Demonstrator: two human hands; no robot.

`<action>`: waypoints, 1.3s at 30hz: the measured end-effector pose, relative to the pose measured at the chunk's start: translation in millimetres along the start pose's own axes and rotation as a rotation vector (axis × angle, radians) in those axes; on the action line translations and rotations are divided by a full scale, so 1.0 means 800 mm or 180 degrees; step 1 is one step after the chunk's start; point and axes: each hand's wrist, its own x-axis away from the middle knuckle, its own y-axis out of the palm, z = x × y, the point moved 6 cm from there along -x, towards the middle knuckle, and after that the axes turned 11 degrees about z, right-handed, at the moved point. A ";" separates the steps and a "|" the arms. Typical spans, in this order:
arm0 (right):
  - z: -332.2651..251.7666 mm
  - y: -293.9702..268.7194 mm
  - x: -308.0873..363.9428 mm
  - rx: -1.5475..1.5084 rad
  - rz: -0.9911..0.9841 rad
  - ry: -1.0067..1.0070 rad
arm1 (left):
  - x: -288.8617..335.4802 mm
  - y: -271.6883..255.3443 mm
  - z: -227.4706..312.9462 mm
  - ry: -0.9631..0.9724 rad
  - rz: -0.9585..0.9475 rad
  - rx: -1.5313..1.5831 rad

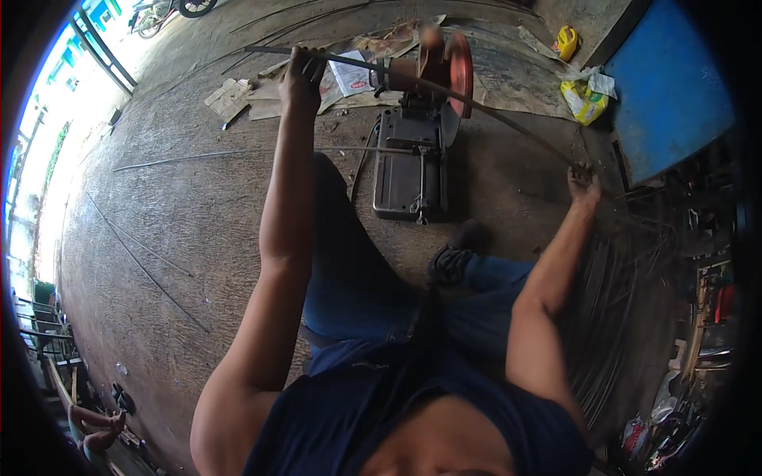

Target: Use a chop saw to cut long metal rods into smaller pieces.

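We are gripping one long metal bar (516, 126), fingers curled, in two hands, left hand (302, 79) and right hand (585, 182); it is stretching across one cut-off saw (397, 127). Two yellow bags (583, 103) are lying beyond.

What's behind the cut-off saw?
Behind the cut-off saw, brown sheets lie on the floor, with a white sheet at left. The saw itself hides what is directly behind.

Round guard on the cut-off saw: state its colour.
The guard is orange-red, showing best in the head view.
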 end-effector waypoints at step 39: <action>-0.054 0.018 0.039 0.1559 -0.0108 -0.0345 | -0.076 -0.066 -0.077 0.2380 -0.0638 -0.4178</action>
